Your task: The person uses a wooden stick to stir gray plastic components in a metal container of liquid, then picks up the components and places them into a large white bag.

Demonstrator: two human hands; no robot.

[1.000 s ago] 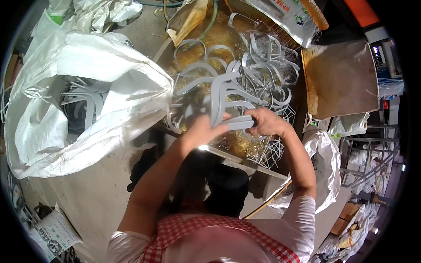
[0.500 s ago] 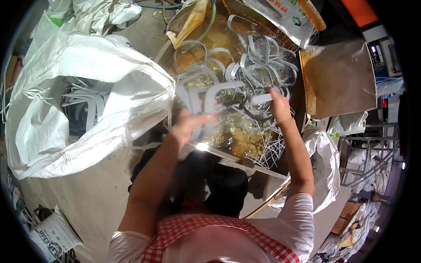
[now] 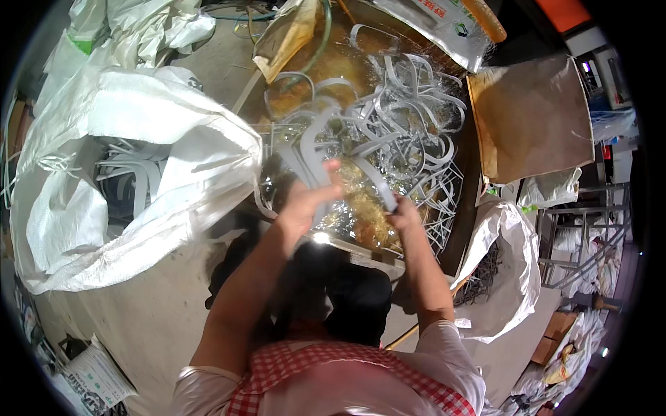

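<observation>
Several curved grey plastic strips (image 3: 310,149) stand up out of my left hand (image 3: 302,206), which is closed round them near the tub's front edge. The fingers behind the strips are partly hidden, and motion blurs them. My right hand (image 3: 405,213) grips the near end of one grey strip (image 3: 377,184) that slants away to the left over the water. Beyond both hands, a tangle of wet bent strips (image 3: 420,111) lies in a tub (image 3: 371,255) of churning brownish water. Thin pale sticks (image 3: 444,218) are heaped along the tub's right side.
To the left, a large white woven sack (image 3: 146,236) gapes, with grey strips (image 3: 139,177) inside. Another white sack (image 3: 517,277) with dark thin pieces stands at the right. A brownish board (image 3: 531,118) rises beside the tub; a green hose (image 3: 325,41) enters at the back.
My right hand has come nearer and to the left, and its strip now slants across the water. My left hand keeps its strips, slightly shifted. The view has moved a little.
</observation>
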